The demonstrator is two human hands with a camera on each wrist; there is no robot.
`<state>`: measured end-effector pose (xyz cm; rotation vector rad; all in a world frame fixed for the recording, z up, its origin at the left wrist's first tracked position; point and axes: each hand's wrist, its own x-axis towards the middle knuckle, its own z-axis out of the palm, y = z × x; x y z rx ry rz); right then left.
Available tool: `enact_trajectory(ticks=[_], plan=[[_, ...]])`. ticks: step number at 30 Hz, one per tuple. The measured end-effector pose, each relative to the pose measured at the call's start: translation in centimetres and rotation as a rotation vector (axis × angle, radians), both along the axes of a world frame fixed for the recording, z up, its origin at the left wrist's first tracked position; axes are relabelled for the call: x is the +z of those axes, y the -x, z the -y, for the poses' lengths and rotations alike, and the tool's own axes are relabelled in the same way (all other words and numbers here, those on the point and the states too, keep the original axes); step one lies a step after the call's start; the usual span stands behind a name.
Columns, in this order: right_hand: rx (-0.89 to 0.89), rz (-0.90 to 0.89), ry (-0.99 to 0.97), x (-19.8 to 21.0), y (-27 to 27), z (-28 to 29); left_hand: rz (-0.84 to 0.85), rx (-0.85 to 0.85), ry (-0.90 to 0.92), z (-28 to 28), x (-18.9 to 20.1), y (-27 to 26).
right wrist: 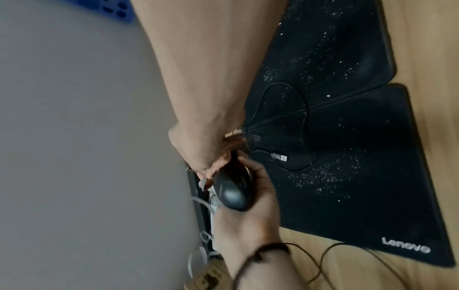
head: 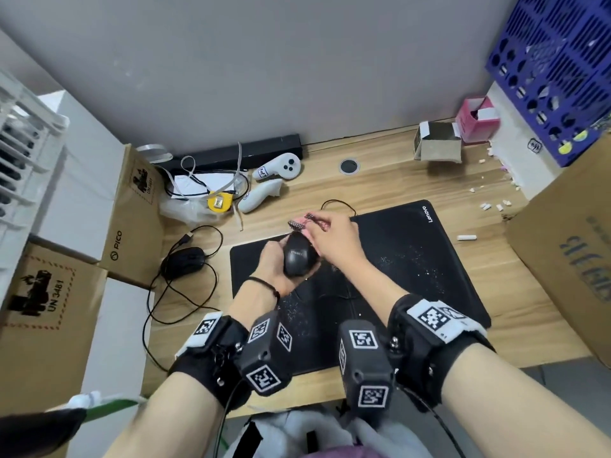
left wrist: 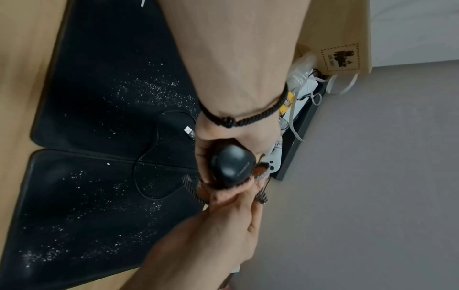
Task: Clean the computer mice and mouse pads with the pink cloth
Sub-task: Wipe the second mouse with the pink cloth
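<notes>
1. The mouse [head: 299, 257] is up off the table, cradled in the left hand [head: 274, 269] above the near-left part of the pads, back facing up, nose pointing away.
2. Left fingers are curled snugly round its sides and underside. A firm hold, and nothing else in that hand.
3. At the nose of the mouse sits the pink cloth [head: 302, 224], bunched, its dark patterned edge poking out. The right hand [head: 334, 238] has it pinched in curled fingers and pressed against the mouse's front end.
4. So this looks like the mouse-wiping step, at the front by the buttons. The wrist views show the same from below: cloth [right wrist: 229, 149] wedged between right hand and mouse [right wrist: 232, 191].
5. The mouse's cord trails down in a loop over the pads, with its USB plug [left wrist: 189, 132] lying loose on them.
6. Below, two black pads overlap: the near pad [head: 264, 259] and the Lenovo pad [head: 429, 252]. Both are speckled with white crumbs, so they look not yet wiped.
7. A second mouse [head: 182, 262] waits on the table [head: 380, 180] to the left, cord tangled about it.
8. The next move, I'd say, calls for dragging the cloth back over the shell and sides while the left hand turns the mouse; the grip must stay steady and the dangling cord kept clear.
</notes>
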<state>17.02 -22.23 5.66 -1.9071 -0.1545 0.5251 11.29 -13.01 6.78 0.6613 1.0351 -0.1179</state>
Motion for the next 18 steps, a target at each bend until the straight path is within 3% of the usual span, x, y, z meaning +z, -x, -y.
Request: enact_trajectory(ticks=[4,10,15,18], plan=[[-0.055,-0.009,0.044,0.2,-0.5,0.8,-0.001,-0.040,-0.079,0.2,0.5,-0.5],[0.072,-0.035,0.065,0.2,1.3,0.5,-0.078,-0.009,-0.163,-1.3,-0.8,-0.5],[-0.159,-0.092,0.037,0.1,-0.9,1.1,0.168,-0.126,-0.090,-1.3,-1.3,0.3],[-0.154,-0.059,0.038,0.3,-1.2,0.9,0.185,-0.238,-0.181,-1.5,-1.4,0.0]])
